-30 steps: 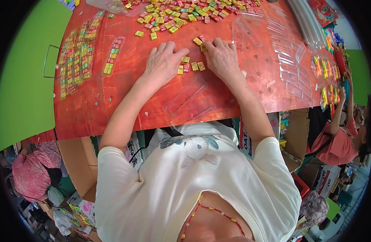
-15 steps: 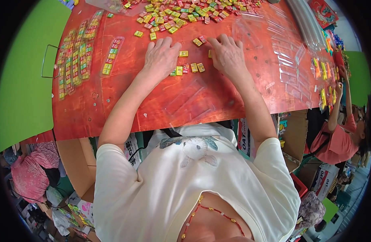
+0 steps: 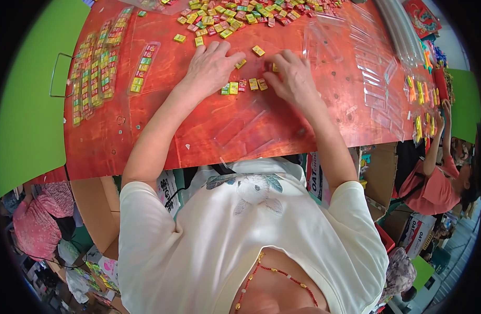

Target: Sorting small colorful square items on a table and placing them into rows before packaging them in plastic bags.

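Observation:
My left hand (image 3: 211, 65) lies palm down on the red table (image 3: 209, 131), fingers spread, holding nothing. My right hand (image 3: 292, 78) rests beside it, fingertips touching small square packets. Between the hands sits a short row of little coloured packets (image 3: 244, 85) in green, yellow and red. One yellow packet (image 3: 258, 51) lies just beyond the fingertips. A big heap of the same packets (image 3: 251, 10) spreads along the table's far edge.
Clear bags filled with packets (image 3: 94, 68) lie at the left, one more (image 3: 142, 68) beside them. Empty clear bags (image 3: 376, 68) cover the right side. A person in a pink top (image 3: 434, 183) stands at the right. Cardboard boxes (image 3: 381, 178) sit under the table.
Both hands have slid farther up the table toward the heap. The row of packets now lies between my wrists and fingers rather than under my fingertips.

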A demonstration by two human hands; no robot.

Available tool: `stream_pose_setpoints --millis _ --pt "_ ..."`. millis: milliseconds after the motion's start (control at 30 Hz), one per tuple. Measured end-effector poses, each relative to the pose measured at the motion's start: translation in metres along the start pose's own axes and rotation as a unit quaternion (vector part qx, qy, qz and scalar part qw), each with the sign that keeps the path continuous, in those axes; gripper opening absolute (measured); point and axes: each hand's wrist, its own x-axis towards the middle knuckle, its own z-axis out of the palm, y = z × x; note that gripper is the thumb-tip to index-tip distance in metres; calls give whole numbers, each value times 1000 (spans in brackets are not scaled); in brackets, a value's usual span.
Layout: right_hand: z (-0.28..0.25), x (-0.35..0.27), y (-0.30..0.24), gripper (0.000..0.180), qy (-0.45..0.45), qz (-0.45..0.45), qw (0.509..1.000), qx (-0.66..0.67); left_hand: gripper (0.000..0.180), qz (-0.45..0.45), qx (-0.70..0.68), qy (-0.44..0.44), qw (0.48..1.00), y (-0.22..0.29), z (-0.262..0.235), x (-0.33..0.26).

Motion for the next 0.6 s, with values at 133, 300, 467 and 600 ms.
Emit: stream_pose_setpoints --millis 133,300,467,600 --pt "7 -11 -20 30 -35 -24 998 40 32 -43 -1 13 999 -8 -2 -10" --pt "5 -13 -20 30 -63 -19 998 16 29 -96 3 17 995 -12 -18 -41" --pt "3 -13 -18 30 -59 -27 998 -4 27 -153 15 -16 988 -3 -35 -65" --pt "-2 -19 -16 31 -42 -23 997 -56 38 -154 16 -20 988 8 -39 -70"
